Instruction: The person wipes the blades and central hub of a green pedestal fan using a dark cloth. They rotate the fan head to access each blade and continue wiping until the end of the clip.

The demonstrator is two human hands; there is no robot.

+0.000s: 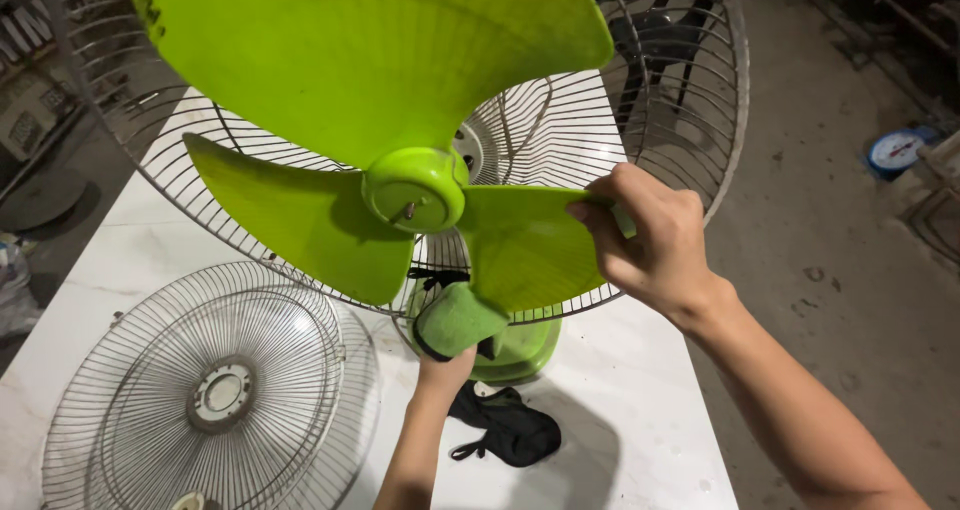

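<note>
So a green fan [400, 160] is stood on a white table [620, 420], with its front guard [215, 390] taken off and laid flat on the tabletop at the lower left, well apart from the hands. The three blades are fully exposed against the rear cage [700, 140], which is still fitted behind them. The right hand [650, 245] is closed on the outer edge of the lower right blade [525, 245], thumb on the near face and fingers wrapped round the back, so that blade is pinched tight. The left hand [445, 365] is brought up from below with a green cloth [458, 320] bunched over it, and the cloth is pressed against the underside of that same blade, just below the hub [413, 190]. How the left fingers are set can't be told, since they're hidden by the cloth. The green base [525, 355] is seen just behind the left wrist. A black rag [510, 425] is left lying on the table just beside the left forearm. A blue dial scale [897, 152] is sat on the floor off to the far right.
</note>
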